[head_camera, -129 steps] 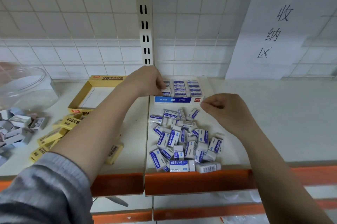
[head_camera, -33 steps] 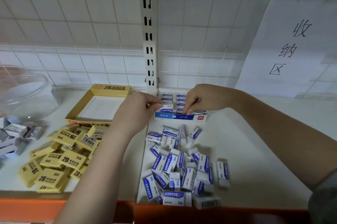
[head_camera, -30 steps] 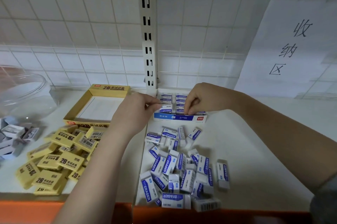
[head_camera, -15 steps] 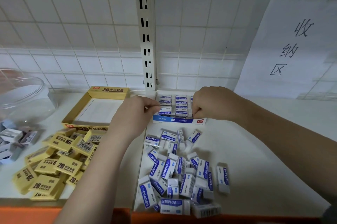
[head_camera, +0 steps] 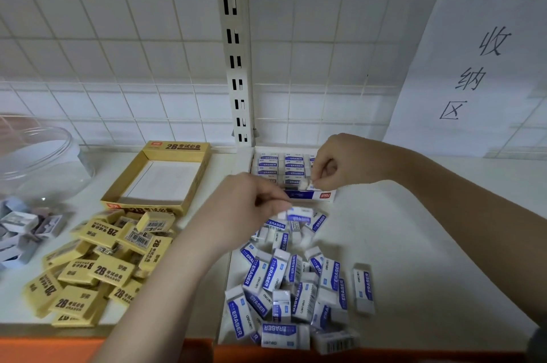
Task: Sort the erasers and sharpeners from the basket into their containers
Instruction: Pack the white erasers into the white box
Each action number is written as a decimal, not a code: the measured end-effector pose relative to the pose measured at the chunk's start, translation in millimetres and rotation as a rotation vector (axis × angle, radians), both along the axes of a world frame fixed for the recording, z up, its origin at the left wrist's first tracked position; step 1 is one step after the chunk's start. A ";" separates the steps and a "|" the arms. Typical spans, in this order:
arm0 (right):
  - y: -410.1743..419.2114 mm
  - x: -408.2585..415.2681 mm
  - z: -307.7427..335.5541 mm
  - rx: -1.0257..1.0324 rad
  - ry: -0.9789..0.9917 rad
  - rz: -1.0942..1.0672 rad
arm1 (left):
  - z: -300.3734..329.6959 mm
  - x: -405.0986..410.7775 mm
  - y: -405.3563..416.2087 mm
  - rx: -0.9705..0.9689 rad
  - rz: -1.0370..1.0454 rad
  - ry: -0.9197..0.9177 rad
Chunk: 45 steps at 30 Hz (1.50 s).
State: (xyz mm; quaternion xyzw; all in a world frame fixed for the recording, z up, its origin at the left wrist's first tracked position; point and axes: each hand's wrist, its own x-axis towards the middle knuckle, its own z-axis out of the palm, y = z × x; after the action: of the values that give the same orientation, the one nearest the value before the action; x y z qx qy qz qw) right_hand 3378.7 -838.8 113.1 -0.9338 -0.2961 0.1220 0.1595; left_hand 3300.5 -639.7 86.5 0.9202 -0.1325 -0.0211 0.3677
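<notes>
At the back of the white shelf (head_camera: 429, 229), against the tiled wall, the blue-and-white eraser box (head_camera: 291, 176) sits partly filled with neat rows. The right hand (head_camera: 344, 163) hovers over its front edge, fingers curled, pinching one small white eraser (head_camera: 305, 185) just above the last row. The left hand (head_camera: 245, 208) sits lower, over the near end of the loose pile of blue-sleeved erasers (head_camera: 296, 282), its grip closed on another eraser (head_camera: 299, 212) by one end.

To seat the right-hand piece well, I judge it should go in flat and parallel to its neighbours, label up, then be nudged against the row so no gap remains; pressing down on a tilted corner would likely jam it against the thin cardboard wall. The left hand's piece should wait until the right one clears the opening.

The erasers are small rectangular blocks, soft white rubber in glossy paper sleeves, apt to slide on each other. To the left, yellow 2B erasers (head_camera: 97, 268) lie heaped before their open yellow cardboard tray (head_camera: 177, 151), which shows a bare white floor. Farther left stands a clear plastic jar (head_camera: 38, 161), with grey boxed sharpeners (head_camera: 20, 229) scattered just beside it.
</notes>
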 end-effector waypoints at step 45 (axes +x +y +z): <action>-6.5 -4.0 -6.4 -0.018 0.004 -0.162 | 6.7 64.3 -36.7 0.047 0.172 0.210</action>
State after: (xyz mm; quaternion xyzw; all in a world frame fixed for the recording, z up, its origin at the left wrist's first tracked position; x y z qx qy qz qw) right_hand 3374.7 -845.3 106.7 -0.9558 -0.2183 0.1130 0.1610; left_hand 3364.8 -676.4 93.1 0.9293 -0.0135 -0.0888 0.3582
